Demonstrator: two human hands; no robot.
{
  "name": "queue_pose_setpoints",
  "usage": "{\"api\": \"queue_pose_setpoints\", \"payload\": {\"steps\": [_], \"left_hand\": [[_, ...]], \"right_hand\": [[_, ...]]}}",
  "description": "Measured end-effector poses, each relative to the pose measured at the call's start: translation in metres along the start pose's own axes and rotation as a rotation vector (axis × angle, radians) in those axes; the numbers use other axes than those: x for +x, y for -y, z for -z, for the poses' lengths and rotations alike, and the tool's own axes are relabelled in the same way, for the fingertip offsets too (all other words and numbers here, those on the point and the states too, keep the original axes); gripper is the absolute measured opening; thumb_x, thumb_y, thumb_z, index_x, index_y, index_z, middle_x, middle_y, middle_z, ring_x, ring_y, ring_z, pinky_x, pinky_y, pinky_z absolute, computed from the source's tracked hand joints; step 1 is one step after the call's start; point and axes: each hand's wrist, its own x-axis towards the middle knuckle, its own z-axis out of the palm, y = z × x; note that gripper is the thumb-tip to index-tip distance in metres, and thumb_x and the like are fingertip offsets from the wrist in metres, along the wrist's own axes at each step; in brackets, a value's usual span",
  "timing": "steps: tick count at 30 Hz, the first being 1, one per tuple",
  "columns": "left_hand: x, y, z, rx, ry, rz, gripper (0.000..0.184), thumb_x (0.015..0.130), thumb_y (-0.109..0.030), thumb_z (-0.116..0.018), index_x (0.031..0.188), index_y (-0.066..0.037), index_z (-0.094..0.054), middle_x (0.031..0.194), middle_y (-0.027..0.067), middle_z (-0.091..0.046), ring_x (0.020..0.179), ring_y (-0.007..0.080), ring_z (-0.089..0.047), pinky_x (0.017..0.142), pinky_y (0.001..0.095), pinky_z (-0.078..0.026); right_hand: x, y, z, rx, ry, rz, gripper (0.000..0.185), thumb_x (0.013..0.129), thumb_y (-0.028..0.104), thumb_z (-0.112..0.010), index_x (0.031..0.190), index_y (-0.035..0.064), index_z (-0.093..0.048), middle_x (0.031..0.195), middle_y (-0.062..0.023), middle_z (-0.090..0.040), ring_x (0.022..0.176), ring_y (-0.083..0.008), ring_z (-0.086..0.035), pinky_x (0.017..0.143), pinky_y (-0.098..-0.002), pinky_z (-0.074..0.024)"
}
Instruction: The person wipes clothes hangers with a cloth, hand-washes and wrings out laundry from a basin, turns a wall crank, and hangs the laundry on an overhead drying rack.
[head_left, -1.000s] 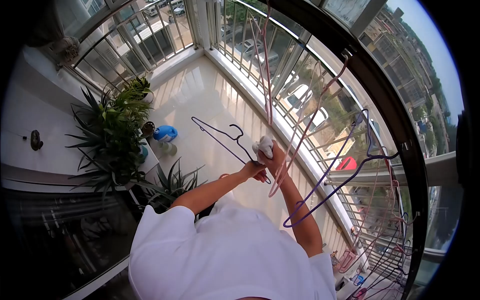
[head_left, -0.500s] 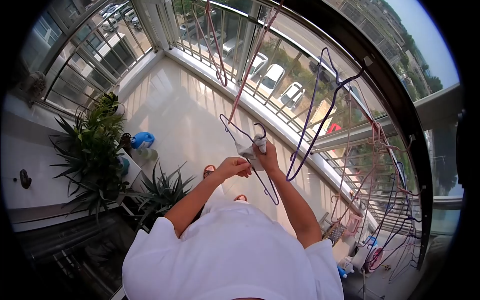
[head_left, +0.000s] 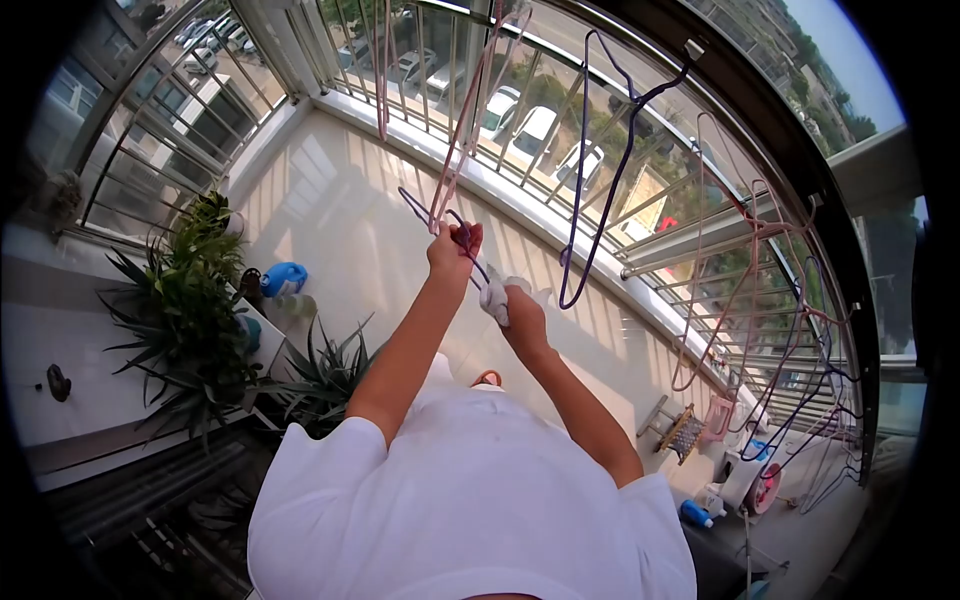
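Observation:
A dark purple clothes hanger (head_left: 413, 204) is held out in front of my chest. My left hand (head_left: 453, 248) is closed around its middle, by the neck. Lower and to the right, my right hand (head_left: 523, 318) grips a crumpled white-grey cloth (head_left: 494, 299) wrapped around one side of the hanger. That end of the hanger is hidden by the cloth and fingers. Just past my left hand, a pink hanger (head_left: 447, 182) hangs down; whether it touches the hand I cannot tell.
Another purple hanger (head_left: 570, 230) hangs to the right, near my right hand. Several more hangers (head_left: 770, 225) hang along the railing side. Potted plants (head_left: 185, 300) and a blue bottle (head_left: 284, 278) stand at left. A fan (head_left: 765, 487) sits at lower right.
My left hand has moved up and away from the cloth to the hanger's middle. My right hand has shifted from near the hook down to the hanger's side, still holding the cloth.

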Motion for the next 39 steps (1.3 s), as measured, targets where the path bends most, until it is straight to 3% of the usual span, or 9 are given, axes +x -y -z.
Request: {"api": "queue_pose_setpoints", "payload": {"steps": [5,9,15,18,25,27,33,35,39], "left_hand": [[0.028,-0.079,0.013,-0.144,-0.062,-0.018,0.030,0.098,-0.027,-0.040,0.076,-0.006,-0.042,0.058,0.0041,-0.043,0.048,0.0174,-0.042,0.058,0.0347,-0.048],[0.041,-0.093,0.027,0.111,-0.101,-0.119,0.033,0.098,-0.034,-0.038,0.075,-0.011,-0.041,0.054,0.0005,-0.040,0.042,0.0140,-0.035,0.053,0.0306,-0.041],[0.023,-0.007,0.034,0.329,-0.226,0.003,0.039,0.097,-0.037,-0.039,0.068,-0.012,-0.044,0.053,0.0001,-0.042,0.045,0.0140,-0.040,0.051,0.0294,-0.041],[0.046,0.048,0.067,0.394,-0.018,-0.073,0.027,0.097,-0.030,-0.043,0.082,-0.011,-0.054,0.073,0.0004,-0.055,0.067,0.0149,-0.055,0.064,0.0293,-0.048],[0.021,0.030,0.051,0.361,0.420,-0.111,0.016,0.095,-0.023,-0.044,0.101,-0.012,-0.052,0.091,-0.0003,-0.056,0.081,0.0158,-0.056,0.073,0.0284,-0.048],[0.015,0.020,0.041,0.922,0.372,-0.168,0.016,0.094,-0.023,-0.045,0.099,-0.010,-0.053,0.090,0.0011,-0.057,0.078,0.0146,-0.056,0.070,0.0280,-0.048],[0.011,-0.027,0.064,1.330,0.464,0.058,0.030,0.092,-0.025,-0.049,0.071,-0.004,-0.054,0.058,0.0004,-0.050,0.047,0.0098,-0.043,0.045,0.0249,-0.035],[-0.023,-0.046,0.050,1.309,0.467,0.198,0.031,0.094,-0.027,-0.048,0.072,-0.007,-0.054,0.057,-0.0013,-0.047,0.046,0.0062,-0.040,0.043,0.0232,-0.030],[-0.045,-0.046,0.052,1.310,0.475,0.385,0.030,0.094,-0.028,-0.048,0.073,-0.008,-0.052,0.055,-0.0026,-0.043,0.045,0.0055,-0.037,0.040,0.0229,-0.029]], "right_hand": [[-0.074,-0.044,0.004,-0.174,-0.032,0.084,0.036,0.066,-0.005,-0.066,0.098,0.0056,-0.053,0.083,-0.0130,-0.056,0.078,-0.0351,-0.058,0.064,-0.0410,-0.0464],[-0.089,-0.064,0.017,0.018,-0.062,-0.240,0.030,0.071,-0.003,-0.067,0.096,0.0038,-0.052,0.087,-0.0125,-0.059,0.081,-0.0305,-0.060,0.067,-0.0357,-0.0479],[0.017,0.025,0.013,0.458,-0.263,-0.116,0.043,0.077,-0.001,-0.064,0.117,0.0033,-0.048,0.111,-0.0138,-0.056,0.102,-0.0295,-0.056,0.087,-0.0350,-0.0436],[0.059,0.062,-0.012,0.375,-0.283,0.075,0.059,0.075,0.001,-0.065,0.129,0.0049,-0.041,0.126,-0.0184,-0.048,0.116,-0.0380,-0.046,0.097,-0.0404,-0.0380],[0.084,0.067,-0.005,0.294,-0.333,-0.029,0.035,0.078,0.002,-0.062,0.112,0.0033,-0.051,0.094,-0.0158,-0.059,0.084,-0.0342,-0.059,0.075,-0.0362,-0.0461],[0.085,0.053,-0.011,0.392,-0.347,-0.131,0.034,0.080,0.005,-0.062,0.112,0.0037,-0.051,0.093,-0.0174,-0.060,0.081,-0.0362,-0.058,0.072,-0.0365,-0.0458],[0.077,-0.014,-0.002,1.171,-0.574,-0.630,0.020,0.090,0.021,-0.060,0.095,0.0021,-0.057,0.081,-0.0006,-0.058,0.075,-0.0101,-0.056,0.064,-0.0277,-0.0469],[0.066,-0.027,0.018,1.056,-0.650,-0.494,0.023,0.090,0.022,-0.059,0.103,0.0023,-0.056,0.090,-0.0048,-0.061,0.079,-0.0126,-0.060,0.069,-0.0261,-0.0499],[0.047,0.022,0.030,0.795,-0.156,-0.112,0.023,0.086,0.014,-0.062,0.104,0.0011,-0.057,0.094,-0.0084,-0.061,0.088,-0.0205,-0.059,0.085,-0.0325,-0.0460]]}}
